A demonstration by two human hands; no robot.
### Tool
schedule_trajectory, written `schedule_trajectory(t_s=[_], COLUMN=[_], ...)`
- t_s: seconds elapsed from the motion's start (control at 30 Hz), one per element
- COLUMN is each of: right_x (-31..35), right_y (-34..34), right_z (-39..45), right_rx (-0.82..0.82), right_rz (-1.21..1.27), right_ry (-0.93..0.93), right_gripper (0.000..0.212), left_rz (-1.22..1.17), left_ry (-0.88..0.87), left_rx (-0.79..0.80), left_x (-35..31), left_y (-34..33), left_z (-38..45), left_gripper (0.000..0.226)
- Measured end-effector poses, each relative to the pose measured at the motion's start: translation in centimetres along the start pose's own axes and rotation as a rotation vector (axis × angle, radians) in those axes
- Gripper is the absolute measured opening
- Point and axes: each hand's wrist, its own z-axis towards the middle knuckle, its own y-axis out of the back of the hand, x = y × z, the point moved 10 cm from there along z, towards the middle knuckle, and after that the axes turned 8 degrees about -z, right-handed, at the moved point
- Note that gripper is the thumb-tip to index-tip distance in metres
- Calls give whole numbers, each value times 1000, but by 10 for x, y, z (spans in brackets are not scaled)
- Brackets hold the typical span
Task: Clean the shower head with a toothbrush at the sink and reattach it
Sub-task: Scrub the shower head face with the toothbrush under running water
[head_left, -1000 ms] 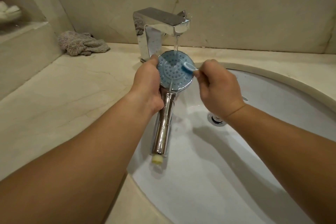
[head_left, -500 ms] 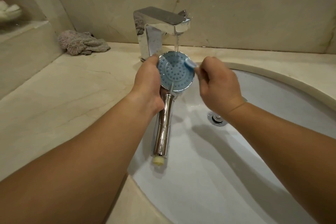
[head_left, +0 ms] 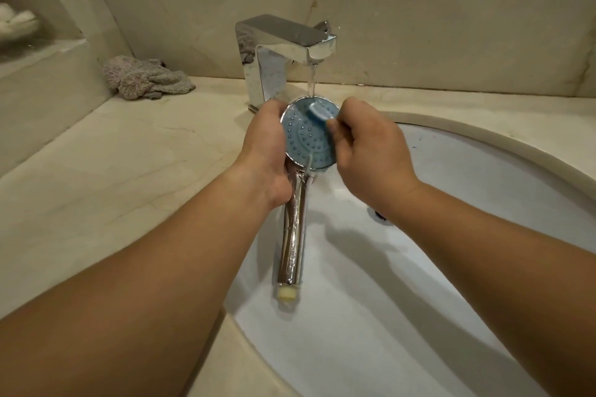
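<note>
Left hand [head_left: 266, 151] grips the shower head [head_left: 308, 135] at its neck, over the sink [head_left: 419, 267]; right hand [head_left: 371, 151] pinches the toothbrush [head_left: 321, 111] against the upper face. Risk: the wet chrome handle could slip from the left hand into the basin. Round blue face, dotted nozzles, smooth chrome.

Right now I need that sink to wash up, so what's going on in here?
Someone is scrubbing a shower head over the sink. The left hand grips it where the chrome handle meets the head, blue face up under water running from the tap. The right hand holds a toothbrush, its head against the upper part of the face. The shower head is detached, so cleaning is under way and reattaching is not yet done.
</note>
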Motion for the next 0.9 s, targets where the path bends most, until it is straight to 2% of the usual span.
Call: schedule_trajectory(t_s=[0.13,0.27,0.4,0.47,0.53,0.63,0.73,0.77,0.87,0.9], right_x=[-15,19,0,12,17,-2,20,21,-1,3], right_y=[3,-7,3,-5,-7,3,-6,-6,1,-1], right_z=[7,3,10,3,1,9,-1,-2,8,7], right_rx=[-13,67,-2,59,68,-3,57,56,1,17], right_rz=[7,4,-13,-28,-24,2,-25,-28,-1,-14], right_ry=[-142,23,-80,13,42,-92,73,77,-69,-26], right_gripper=[22,18,21,16,15,21,17,17,20,18], left_rz=[1,-21,112,164,122,137,94,76,94,90], left_ry=[-9,-28,-25,-1,18,9,29,36,19,17], left_rx=[10,58,26,3,17,6,34,40,33,36], left_x=[1,-2,0,3,4,4,6,7,5,4], left_y=[-2,-7,-2,2,0,1,-2,-2,0,0], left_z=[2,3,7,9,9,10,12,11,12,12], left_gripper=[56,53,59,61,61,60,50,49,49,48])
